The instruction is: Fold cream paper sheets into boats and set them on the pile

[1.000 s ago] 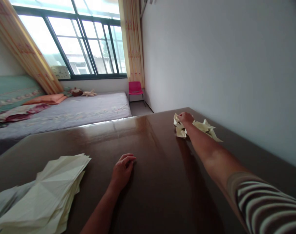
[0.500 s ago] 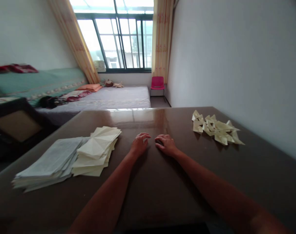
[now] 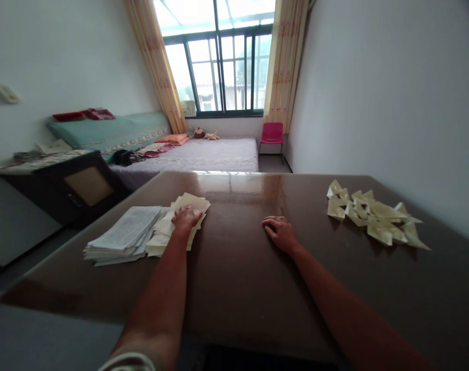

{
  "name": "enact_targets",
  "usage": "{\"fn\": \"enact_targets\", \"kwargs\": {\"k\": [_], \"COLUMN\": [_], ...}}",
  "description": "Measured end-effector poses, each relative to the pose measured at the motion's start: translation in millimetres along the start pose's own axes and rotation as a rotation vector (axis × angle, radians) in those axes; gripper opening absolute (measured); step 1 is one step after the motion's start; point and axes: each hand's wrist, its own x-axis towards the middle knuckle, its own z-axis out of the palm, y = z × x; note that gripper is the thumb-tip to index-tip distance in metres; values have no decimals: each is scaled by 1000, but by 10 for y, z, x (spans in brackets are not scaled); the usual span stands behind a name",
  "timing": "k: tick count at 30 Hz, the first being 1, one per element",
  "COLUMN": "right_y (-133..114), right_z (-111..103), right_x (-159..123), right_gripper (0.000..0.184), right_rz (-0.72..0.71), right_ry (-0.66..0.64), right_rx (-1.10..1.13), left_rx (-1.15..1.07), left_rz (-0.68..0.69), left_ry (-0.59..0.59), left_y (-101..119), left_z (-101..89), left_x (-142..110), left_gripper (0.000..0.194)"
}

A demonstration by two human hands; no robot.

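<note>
My left hand [image 3: 185, 218] lies flat, fingers spread, on top of a stack of cream creased paper squares [image 3: 196, 206] at the left of the dark brown table [image 3: 242, 268]. My right hand [image 3: 280, 232] rests on the bare tabletop near the middle, fingers loosely curled downward, holding nothing. A heap of folded cream paper pieces [image 3: 373, 216] lies at the right of the table, well away from both hands.
A stack of grey-white printed sheets [image 3: 124, 238] lies just left of the cream stack. Beyond the table stand a bed [image 3: 203, 154], a dark cabinet [image 3: 72, 185] at left, a pink chair [image 3: 272, 135] and a window. A white wall runs along the right.
My right hand left the folded pieces and came back to the table's middle. My left hand then moved left onto the cream stack. The view turned left.
</note>
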Motion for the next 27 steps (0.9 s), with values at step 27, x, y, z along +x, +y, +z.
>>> {"fn": "enact_targets", "kwargs": {"k": [27], "right_y": [34], "right_z": [-14], "right_x": [-3], "right_gripper": [20], "right_rz": [-8], "right_ry": [6], "right_rx": [88], "left_rx": [87], "left_rz": [93], "left_ry": [110], "left_y": [-6], "left_z": [89], "left_x": [-78], "left_gripper": [41]}}
